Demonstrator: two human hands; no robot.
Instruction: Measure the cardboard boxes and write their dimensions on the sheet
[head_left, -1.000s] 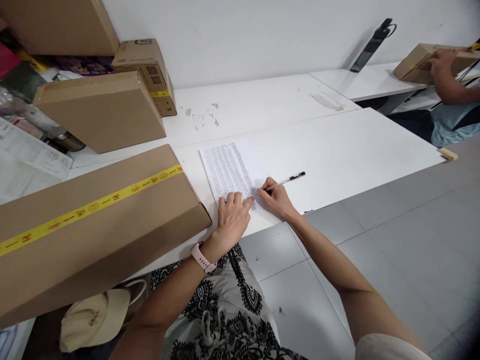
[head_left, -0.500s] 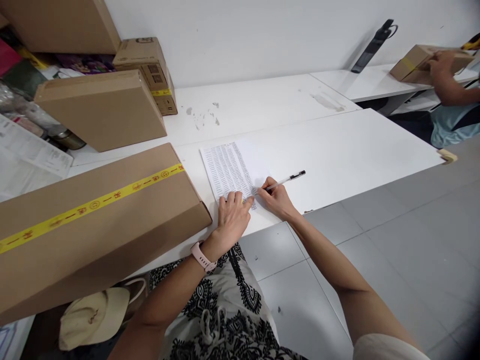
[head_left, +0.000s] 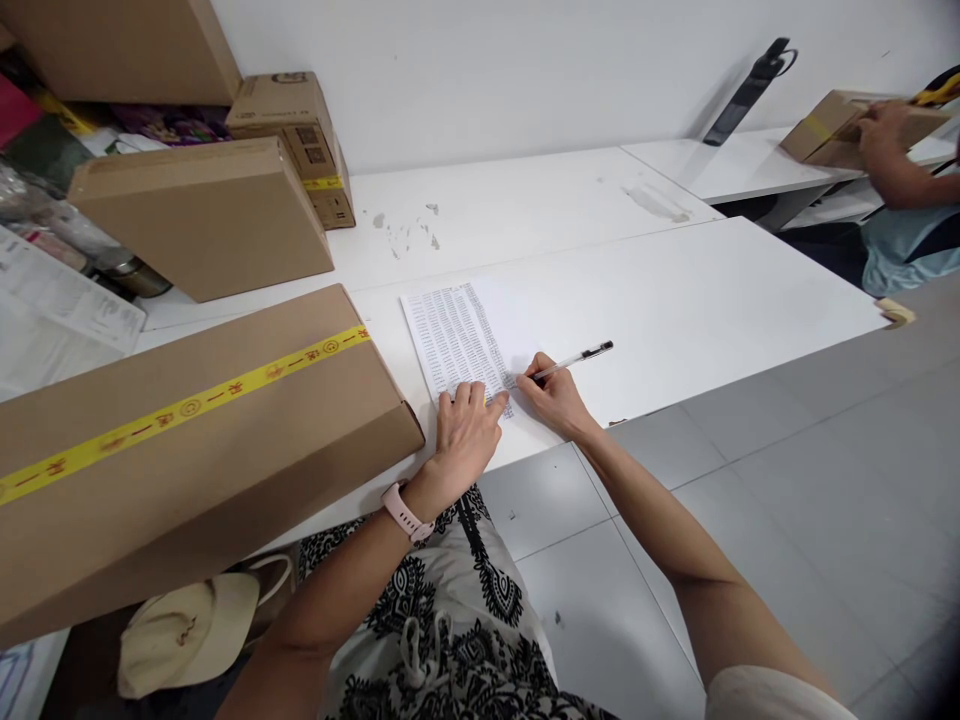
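A printed sheet of paper [head_left: 454, 335], covered in rows of small text, lies on the white table [head_left: 675, 300]. My left hand [head_left: 471, 430] rests with its fingers spread over the sheet's lower edge, pressing it flat. In my right hand [head_left: 555, 398] is a pen [head_left: 574, 360] with a clear barrel and a black end, pinched between thumb and fingers. Its tip is at the sheet's right side, near my left thumb; my fingers partly hide the point. The text under my left hand is covered.
A large taped carton [head_left: 202, 450] stands close on the left, with smaller cartons [head_left: 210, 215] behind it. At the back right is a dark bottle [head_left: 742, 95]. Beyond it a co-worker's hand [head_left: 885, 140] touches a cardboard box [head_left: 821, 130]. A cap [head_left: 187, 635] lies low on the left.
My right hand and the pen have shifted very slightly to the right. My left hand and the sheet stay where they were. At far right, the co-worker's yellow-and-black item has moved a little left.
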